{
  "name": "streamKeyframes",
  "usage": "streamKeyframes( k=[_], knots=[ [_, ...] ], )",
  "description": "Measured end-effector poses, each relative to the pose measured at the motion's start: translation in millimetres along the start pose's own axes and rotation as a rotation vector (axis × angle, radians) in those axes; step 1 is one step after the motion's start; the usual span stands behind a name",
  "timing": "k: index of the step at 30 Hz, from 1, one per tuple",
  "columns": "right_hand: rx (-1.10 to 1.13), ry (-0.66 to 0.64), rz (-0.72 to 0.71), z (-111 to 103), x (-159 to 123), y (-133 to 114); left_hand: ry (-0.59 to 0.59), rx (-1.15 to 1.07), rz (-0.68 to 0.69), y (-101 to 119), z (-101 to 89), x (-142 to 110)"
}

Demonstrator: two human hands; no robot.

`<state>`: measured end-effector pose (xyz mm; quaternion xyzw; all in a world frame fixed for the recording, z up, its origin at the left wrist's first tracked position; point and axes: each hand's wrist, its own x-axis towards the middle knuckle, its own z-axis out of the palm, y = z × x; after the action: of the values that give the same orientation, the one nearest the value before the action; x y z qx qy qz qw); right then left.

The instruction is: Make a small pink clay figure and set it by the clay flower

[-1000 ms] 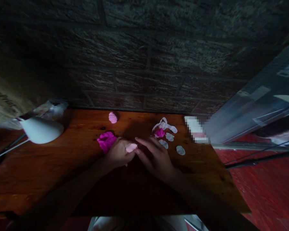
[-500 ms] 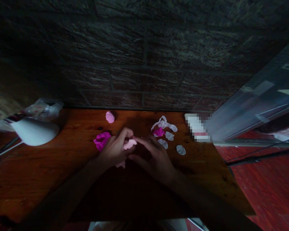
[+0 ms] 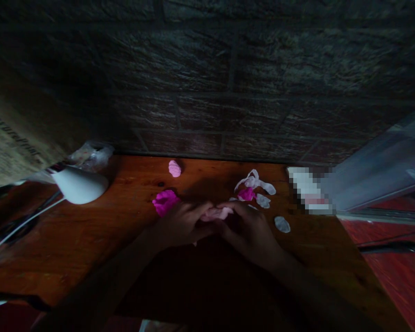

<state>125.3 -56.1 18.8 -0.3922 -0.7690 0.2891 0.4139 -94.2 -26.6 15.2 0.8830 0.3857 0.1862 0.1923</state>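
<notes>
My left hand (image 3: pixel 181 225) and my right hand (image 3: pixel 251 229) meet over the middle of a wooden table (image 3: pixel 90 240). Both pinch a pale pink lump of soft clay (image 3: pixel 216 213) held between their fingertips. Just left of my left hand lies a bright magenta clay lump (image 3: pixel 165 202). A small pale pink piece (image 3: pixel 174 168) sits near the wall. To the right lie a small magenta bit (image 3: pixel 246 194), white strips (image 3: pixel 257 182) and flat white petal-like pieces (image 3: pixel 282 224).
A white lamp head (image 3: pixel 78 184) with its arm stands at the left, crumpled plastic (image 3: pixel 91 156) behind it. A dark brick wall (image 3: pixel 228 92) backs the table. A white box (image 3: pixel 309 189) lies at the right, beside a glass panel (image 3: pixel 383 170).
My right hand has closed onto the pale pink clay that my left hand held alone. The view has shifted, so everything sits further right in the picture.
</notes>
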Motion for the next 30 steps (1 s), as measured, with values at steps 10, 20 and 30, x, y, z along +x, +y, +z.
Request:
streamKeyframes(
  k=[10, 20, 30],
  knots=[
    [0.080, -0.059, -0.022, -5, 0, 0, -0.022, -0.134, 0.018, 1, -11.1, -4],
    [-0.163, -0.375, 0.025, -16, 1, -5, -0.166, -0.147, 0.025, 8, -7.5, -4],
    [-0.173, -0.475, 0.026, -11, -2, -6, -0.099, -0.209, 0.174, 9, -11.6, -4]
  ],
)
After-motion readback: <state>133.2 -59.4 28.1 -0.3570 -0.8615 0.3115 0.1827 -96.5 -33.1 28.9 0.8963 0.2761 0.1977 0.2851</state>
